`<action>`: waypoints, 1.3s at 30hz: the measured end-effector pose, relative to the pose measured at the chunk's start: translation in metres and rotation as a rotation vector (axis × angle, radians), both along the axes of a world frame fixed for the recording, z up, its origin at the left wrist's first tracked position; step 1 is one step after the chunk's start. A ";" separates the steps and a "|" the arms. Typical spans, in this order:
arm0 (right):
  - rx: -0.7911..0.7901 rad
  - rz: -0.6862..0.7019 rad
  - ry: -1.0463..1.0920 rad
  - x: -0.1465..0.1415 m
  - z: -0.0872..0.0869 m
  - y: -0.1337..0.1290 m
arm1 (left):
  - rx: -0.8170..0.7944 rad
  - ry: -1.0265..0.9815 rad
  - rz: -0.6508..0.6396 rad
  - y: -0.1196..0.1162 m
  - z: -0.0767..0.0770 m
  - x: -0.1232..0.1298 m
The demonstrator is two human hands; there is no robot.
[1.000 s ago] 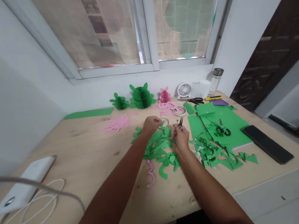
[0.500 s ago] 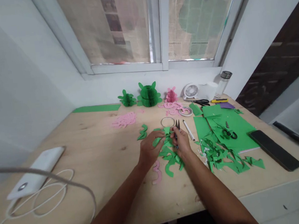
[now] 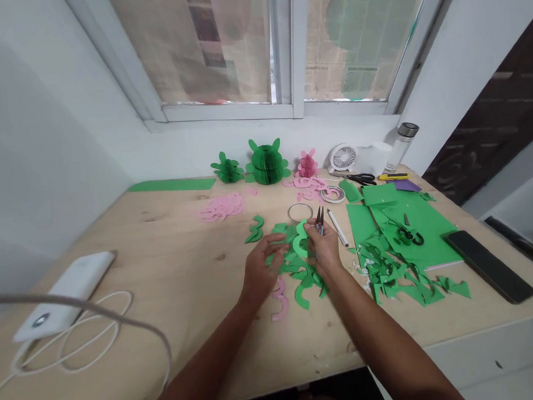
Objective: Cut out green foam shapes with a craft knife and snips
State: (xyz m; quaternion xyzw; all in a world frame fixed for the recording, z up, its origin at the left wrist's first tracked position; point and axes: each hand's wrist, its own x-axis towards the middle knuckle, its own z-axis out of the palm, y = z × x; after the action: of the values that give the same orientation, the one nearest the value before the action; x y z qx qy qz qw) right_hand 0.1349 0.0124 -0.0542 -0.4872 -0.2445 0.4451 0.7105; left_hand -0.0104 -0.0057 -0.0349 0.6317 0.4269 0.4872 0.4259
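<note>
My right hand [image 3: 324, 245] is closed around small scissors [image 3: 319, 217], blades pointing away from me. Between its thumb and fingertips is also a curved green paper piece [image 3: 300, 244]. My left hand [image 3: 263, 269] is just left of that piece, fingers apart, with nothing visible in it. Beneath and between the hands lie several green paper cutouts [image 3: 304, 277]. A curvy pink paper piece [image 3: 281, 307] rests nearer to me. Beyond my left hand are stacked green curved pieces [image 3: 255, 229].
Pink cutouts [image 3: 223, 207], a metal ring [image 3: 300, 212] and a white pen [image 3: 338, 227] lie farther back. Green scraps [image 3: 394, 276] and a dark phone-like slab [image 3: 489, 266] are at right. A white power bank [image 3: 64, 295] with its cable is at left. Paper figures [image 3: 267, 162] stand by the wall.
The green curved piece is now raised in my right hand's fingertips. My left hand has moved slightly left, away from my right hand. The view has shifted a little.
</note>
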 end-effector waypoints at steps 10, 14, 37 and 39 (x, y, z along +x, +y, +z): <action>0.021 0.033 -0.076 -0.005 0.005 -0.005 | -0.208 0.050 -0.019 0.013 -0.006 0.021; -0.006 0.043 -0.063 -0.003 0.009 -0.005 | 0.285 0.396 0.245 0.020 -0.018 0.008; -0.030 0.262 -0.044 -0.018 0.012 -0.015 | 0.995 0.478 0.336 0.016 -0.011 -0.003; -0.023 0.247 -0.021 -0.019 0.014 -0.016 | 1.014 0.499 0.315 0.014 -0.010 0.000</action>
State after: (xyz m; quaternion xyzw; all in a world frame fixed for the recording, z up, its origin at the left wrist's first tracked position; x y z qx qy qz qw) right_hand 0.1158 -0.0032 -0.0407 -0.4661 -0.3048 0.5271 0.6418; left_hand -0.0106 0.0081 -0.0454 0.7811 0.3165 0.5246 -0.1207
